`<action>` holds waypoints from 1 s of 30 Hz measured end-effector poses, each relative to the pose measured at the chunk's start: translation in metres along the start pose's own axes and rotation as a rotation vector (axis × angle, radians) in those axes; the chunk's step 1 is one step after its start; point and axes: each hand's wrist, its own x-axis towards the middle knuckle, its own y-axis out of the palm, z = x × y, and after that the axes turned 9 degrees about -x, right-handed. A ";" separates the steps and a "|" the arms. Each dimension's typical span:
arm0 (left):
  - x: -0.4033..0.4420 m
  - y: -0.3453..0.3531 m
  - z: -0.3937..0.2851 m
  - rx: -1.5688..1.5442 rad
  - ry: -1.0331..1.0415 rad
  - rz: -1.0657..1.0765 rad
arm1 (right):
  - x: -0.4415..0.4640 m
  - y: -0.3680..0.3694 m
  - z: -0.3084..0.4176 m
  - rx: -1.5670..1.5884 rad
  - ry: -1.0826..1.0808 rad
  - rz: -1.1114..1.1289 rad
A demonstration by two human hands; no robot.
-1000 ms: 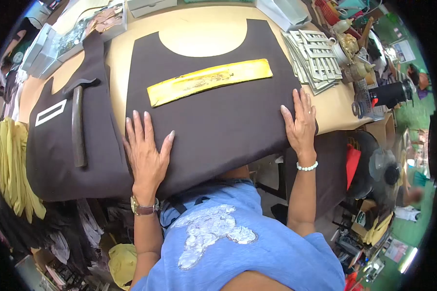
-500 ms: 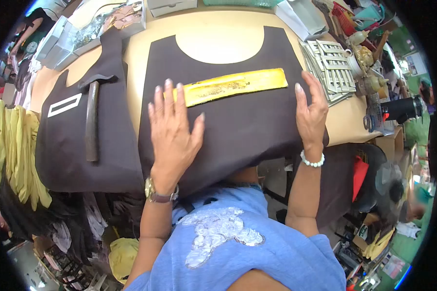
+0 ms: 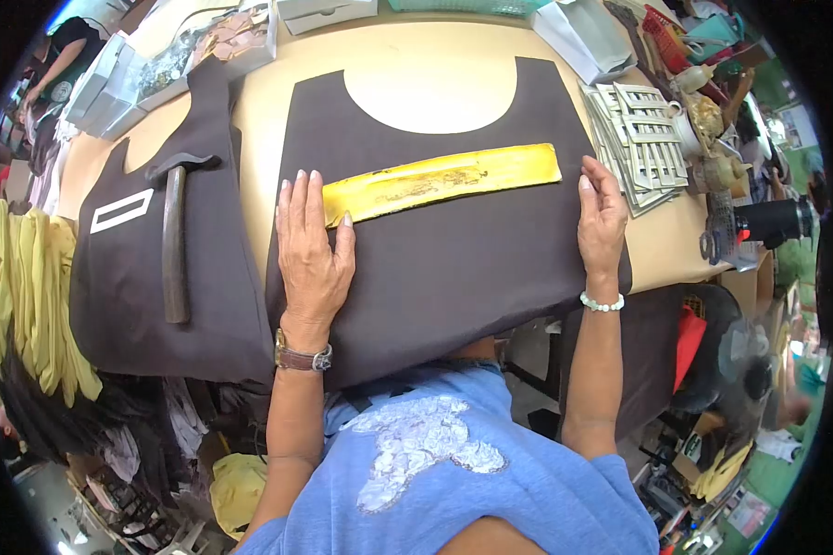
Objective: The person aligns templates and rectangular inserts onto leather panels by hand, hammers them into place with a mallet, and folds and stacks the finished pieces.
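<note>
A dark fabric piece with a scooped neckline (image 3: 444, 250) lies spread on the table in front of me. Across it rests a long yellow strip (image 3: 444, 180), smudged dark in its middle and tilted slightly up to the right. My left hand (image 3: 313, 245) lies flat on the fabric at the strip's left end, fingers stretched out, thumb at the strip's lower edge. Near the fabric's right edge, just beyond the strip's other end, is my right hand (image 3: 603, 222), its fingers extended and slightly bent, holding nothing.
Left of me, a hammer (image 3: 175, 245) and a white rectangular frame (image 3: 122, 212) lie on another dark piece. Yellow cloth (image 3: 18, 296) hangs at the far left. White slatted pieces (image 3: 643, 139) are stacked at right. Open boxes (image 3: 583, 42) line the back of the tan table (image 3: 657, 250).
My left hand has slid left and down, uncovering more of the strip's left end. Fabric, strip and right hand now appear slightly lower and further right in view.
</note>
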 end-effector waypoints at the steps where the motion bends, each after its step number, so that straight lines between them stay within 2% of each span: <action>1: 0.001 -0.001 0.000 0.008 0.006 -0.008 | 0.000 0.000 0.002 -0.023 -0.019 0.008; 6: 0.009 -0.009 -0.017 0.035 0.063 -0.022 | 0.009 0.001 0.021 0.217 0.087 -0.019; 9: 0.015 -0.010 -0.035 -0.180 0.025 -0.009 | 0.003 0.003 0.036 0.308 0.151 -0.043; 13: -0.003 0.009 -0.020 0.071 -0.106 0.134 | -0.009 0.017 0.022 0.379 0.205 0.010; 17: -0.012 0.008 -0.013 0.032 -0.107 0.075 | -0.006 0.018 0.021 0.379 0.152 0.073; 20: -0.011 0.005 -0.012 -0.045 -0.111 0.035 | 0.000 0.014 0.025 0.298 0.164 0.100; 23: -0.007 -0.007 -0.019 -0.017 -0.117 -0.027 | 0.002 0.014 0.029 0.109 0.134 0.031; 24: -0.005 -0.010 -0.021 -0.021 -0.126 -0.037 | 0.001 0.014 0.028 0.017 0.084 0.018; 25: -0.004 -0.012 -0.021 0.116 -0.073 -0.089 | -0.002 0.016 0.025 -0.075 0.033 0.006; 28: -0.001 -0.015 -0.018 0.217 -0.154 -0.036 | -0.006 0.023 0.026 -0.215 -0.052 -0.009; 30: 0.000 -0.011 -0.013 0.180 -0.124 -0.072 | -0.007 0.024 0.031 -0.324 -0.113 -0.005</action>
